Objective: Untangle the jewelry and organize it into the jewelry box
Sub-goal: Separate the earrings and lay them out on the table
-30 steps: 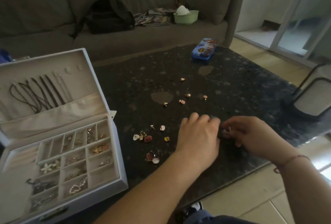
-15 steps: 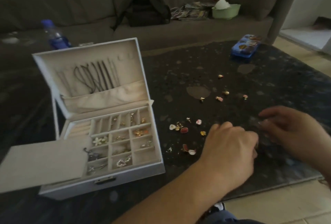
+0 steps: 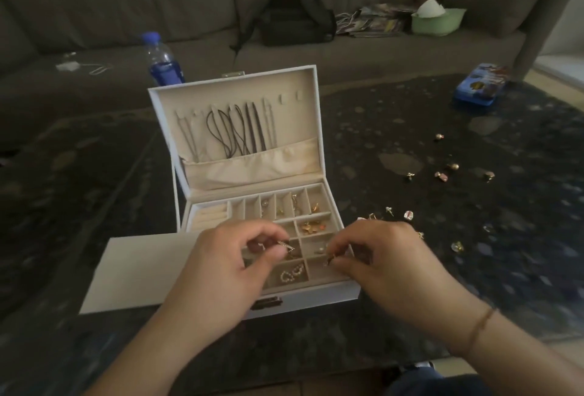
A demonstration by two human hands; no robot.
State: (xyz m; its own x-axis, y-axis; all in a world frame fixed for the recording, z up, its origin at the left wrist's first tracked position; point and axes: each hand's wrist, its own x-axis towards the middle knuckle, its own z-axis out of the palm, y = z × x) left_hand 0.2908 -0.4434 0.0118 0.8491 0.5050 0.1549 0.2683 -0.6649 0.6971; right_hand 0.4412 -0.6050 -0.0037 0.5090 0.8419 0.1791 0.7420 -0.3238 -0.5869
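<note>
- The white jewelry box (image 3: 177, 155) sits open in the middle of the frame, soft cloth squares inside.
- The left hand (image 3: 221, 269) pinches a thin gold earring (image 3: 286, 246) over the box.
- The right hand (image 3: 388, 266) pinches another tiny gold piece (image 3: 330, 258).
- Small shiny earrings (image 3: 441, 175) lie on the dark speckled table (image 3: 521, 237), at right.

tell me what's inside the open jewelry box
The jewelry box holds dark cords in its lid and earrings in several compartments; both hands cover some front compartments.

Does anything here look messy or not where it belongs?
Yes. Small gold and red earrings lie scattered loose on the dark speckled stone table, right of the open white jewelry box, not in its compartments. Pale blotches mark the tabletop too.
</note>
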